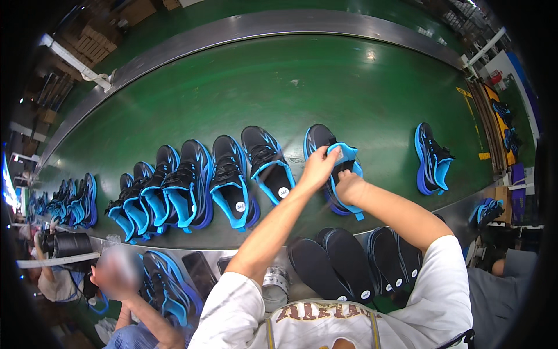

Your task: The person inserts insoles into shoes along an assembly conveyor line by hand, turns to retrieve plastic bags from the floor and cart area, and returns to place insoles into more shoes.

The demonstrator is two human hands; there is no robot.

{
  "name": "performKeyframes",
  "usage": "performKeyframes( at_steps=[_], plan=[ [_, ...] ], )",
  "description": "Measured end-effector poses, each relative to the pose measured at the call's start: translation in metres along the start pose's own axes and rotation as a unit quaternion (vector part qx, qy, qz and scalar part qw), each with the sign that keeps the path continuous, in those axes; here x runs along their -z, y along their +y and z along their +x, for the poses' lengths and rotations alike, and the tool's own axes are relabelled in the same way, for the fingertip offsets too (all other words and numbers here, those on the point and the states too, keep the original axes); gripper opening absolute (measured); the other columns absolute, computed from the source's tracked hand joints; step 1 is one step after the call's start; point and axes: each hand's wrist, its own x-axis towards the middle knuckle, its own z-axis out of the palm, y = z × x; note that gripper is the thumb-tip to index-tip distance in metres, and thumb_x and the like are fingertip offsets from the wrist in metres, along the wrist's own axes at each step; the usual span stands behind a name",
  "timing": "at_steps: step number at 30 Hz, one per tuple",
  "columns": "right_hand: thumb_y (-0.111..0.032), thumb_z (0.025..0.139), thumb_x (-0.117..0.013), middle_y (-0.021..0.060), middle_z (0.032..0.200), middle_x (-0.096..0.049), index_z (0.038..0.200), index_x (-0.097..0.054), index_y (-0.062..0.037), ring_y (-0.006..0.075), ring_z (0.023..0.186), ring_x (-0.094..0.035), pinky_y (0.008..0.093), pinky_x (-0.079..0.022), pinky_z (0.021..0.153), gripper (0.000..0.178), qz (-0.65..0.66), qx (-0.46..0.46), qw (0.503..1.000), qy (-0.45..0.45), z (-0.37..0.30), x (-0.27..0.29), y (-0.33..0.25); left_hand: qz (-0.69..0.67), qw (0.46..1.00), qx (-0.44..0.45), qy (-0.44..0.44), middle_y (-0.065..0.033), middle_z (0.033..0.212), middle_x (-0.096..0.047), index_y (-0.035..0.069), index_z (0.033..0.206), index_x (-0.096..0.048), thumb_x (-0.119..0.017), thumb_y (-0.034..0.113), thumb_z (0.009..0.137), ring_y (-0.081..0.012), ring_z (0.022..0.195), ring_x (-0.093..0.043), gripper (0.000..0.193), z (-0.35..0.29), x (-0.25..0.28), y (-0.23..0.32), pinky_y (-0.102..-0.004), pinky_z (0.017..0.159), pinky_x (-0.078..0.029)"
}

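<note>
A black sneaker (319,136) with blue lining and a blue-purple sole lies on the green belt, its toe pointing away from me. My left hand (317,167) pinches its light-blue tongue and holds it up. At the shoe's opening, my right hand (351,187) reaches in, its fingertips hidden inside. Left of them rests another sneaker (263,143) with a black insole and a round white sticker inside. One more sneaker (429,158) stands apart on the right.
Several matching sneakers (187,177) line the belt (366,87) to the left. On the metal ledge near me lie black insoles (318,264), a phone (199,272) and a clear jar (275,285). Another person (148,320) sits at the lower left. A metal rail (256,24) borders the far side.
</note>
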Motion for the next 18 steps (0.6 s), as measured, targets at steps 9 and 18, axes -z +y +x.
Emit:
performKeyframes(
  at_steps=[9, 18],
  plan=[
    [-0.008, 0.071, -0.050, 0.0202, 0.112, -0.046, 0.105, -0.050, -0.0034, 0.0280, 0.106, -0.043, 0.0353, -0.035, 0.089, 0.035, 0.122, 0.061, 0.978, 0.156, 0.060, -0.043, 0.012, 0.138, 0.973, -0.165, -0.081, -0.0203, 0.082, -0.050, -0.005, 0.101, -0.041, -0.052, 0.023, 0.080, -0.0359, 0.078, -0.051, 0.037, -0.015, -0.004, 0.017, -0.0392, 0.066, -0.043],
    [-0.013, 0.074, -0.045, 0.0185, 0.112, -0.046, 0.100, -0.053, -0.0047, 0.0275, 0.103, -0.045, 0.0341, -0.036, 0.088, 0.029, 0.080, 0.064, 0.982, 0.160, 0.075, -0.045, 0.019, 0.204, 0.946, -0.244, -0.065, -0.0165, 0.076, -0.050, -0.005, 0.099, -0.042, -0.056, 0.024, 0.076, -0.0317, 0.068, -0.052, 0.039, -0.015, -0.008, 0.011, -0.0378, 0.060, -0.043]
  ],
)
